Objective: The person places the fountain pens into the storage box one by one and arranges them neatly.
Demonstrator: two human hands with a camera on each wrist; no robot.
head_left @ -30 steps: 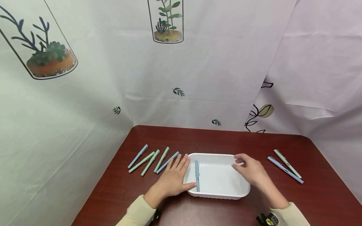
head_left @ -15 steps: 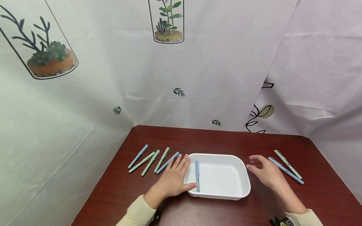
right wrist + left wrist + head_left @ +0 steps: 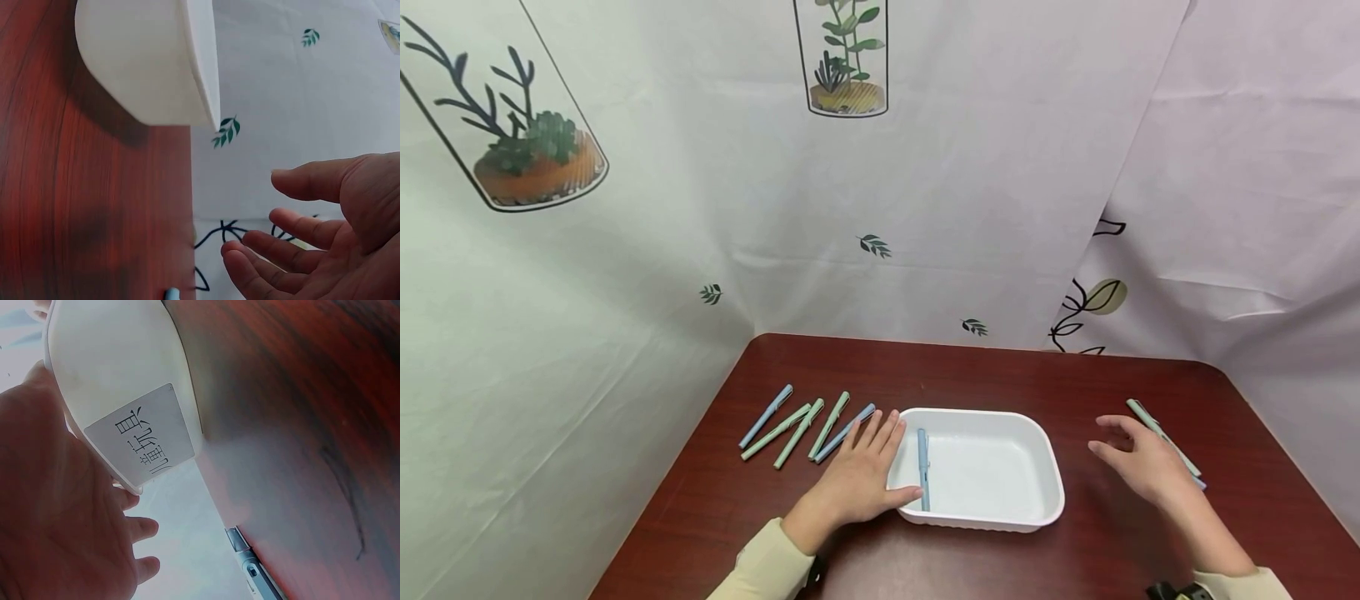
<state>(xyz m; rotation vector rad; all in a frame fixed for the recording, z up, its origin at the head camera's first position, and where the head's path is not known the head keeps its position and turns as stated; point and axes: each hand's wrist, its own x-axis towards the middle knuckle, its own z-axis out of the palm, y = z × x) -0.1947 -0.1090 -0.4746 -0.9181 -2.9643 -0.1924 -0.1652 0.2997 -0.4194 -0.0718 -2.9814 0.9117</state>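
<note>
A white plastic tray (image 3: pixel 992 479) stands on the table with one blue pen (image 3: pixel 923 471) inside, near its left wall. My left hand (image 3: pixel 859 475) rests on the tray's left rim, fingers straight and spread, thumb over the edge. In the left wrist view the tray's side carries a printed label (image 3: pixel 142 434). To the right of the tray, my right hand (image 3: pixel 1142 465) hangs in the air holding nothing, thumb apart from loosely bent fingers. Beyond it lie a green pen (image 3: pixel 1141 412) and a blue pen (image 3: pixel 1202 484), the latter mostly hidden by the hand.
Left of the tray lie several pens: a blue one (image 3: pixel 766 415) outermost, green ones (image 3: pixel 799 432) in the middle, and another blue one (image 3: pixel 846 432) partly behind my left fingers. A patterned cloth (image 3: pixel 925 208) hangs along the dark red table's (image 3: pixel 910 367) back and sides.
My right hand has moved rightward, from the tray's right rim to beside the two pens on the right. My left hand and the tray have stayed put.
</note>
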